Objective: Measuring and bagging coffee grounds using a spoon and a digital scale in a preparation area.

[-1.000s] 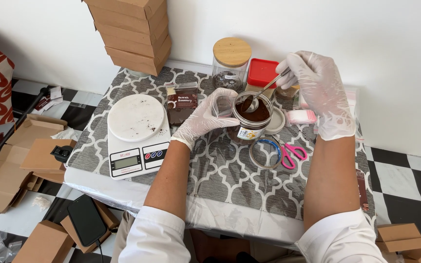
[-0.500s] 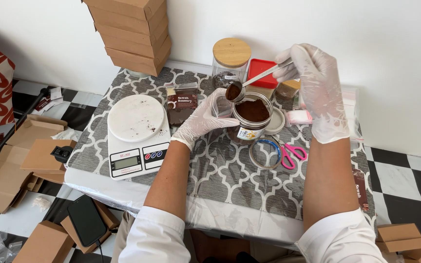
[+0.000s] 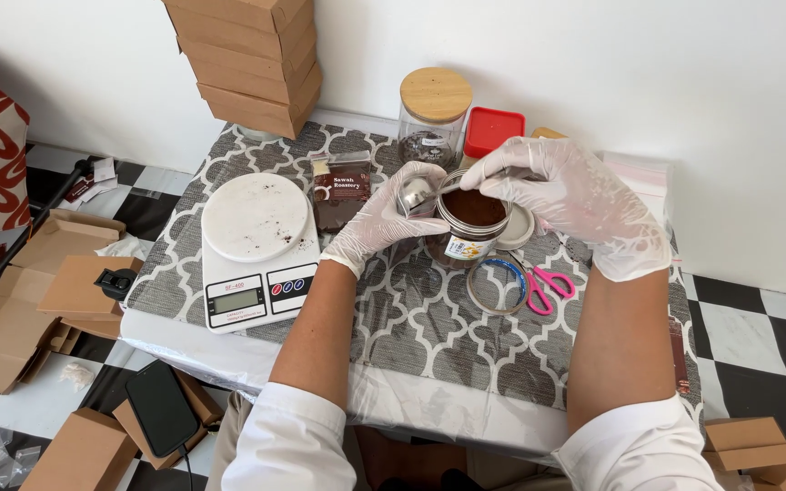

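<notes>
Both my hands wear white gloves. My left hand [image 3: 379, 223] holds a small silver pouch [image 3: 418, 194] open, just left of an open glass jar [image 3: 471, 229] filled with brown powder. My right hand [image 3: 577, 198] reaches over the jar and pinches a metal spoon; its fingertips sit above the jar's mouth. The spoon's bowl points into the pouch, and the fingers hide most of the handle. The jar stands on the grey patterned tablecloth [image 3: 411, 318].
A white kitchen scale [image 3: 252, 241] stands to the left, with a brown packet [image 3: 340, 186] beside it. Behind are a wooden-lidded glass jar [image 3: 434, 114], a red-lidded tub [image 3: 493, 132] and stacked cardboard boxes [image 3: 247, 64]. Pink scissors [image 3: 548, 286], a tape ring [image 3: 498, 284] and the jar lid [image 3: 518, 227] lie right.
My right hand lifted a spoonful of brown powder out of the jar, carried it left and tipped it into the pouch held by my left hand.
</notes>
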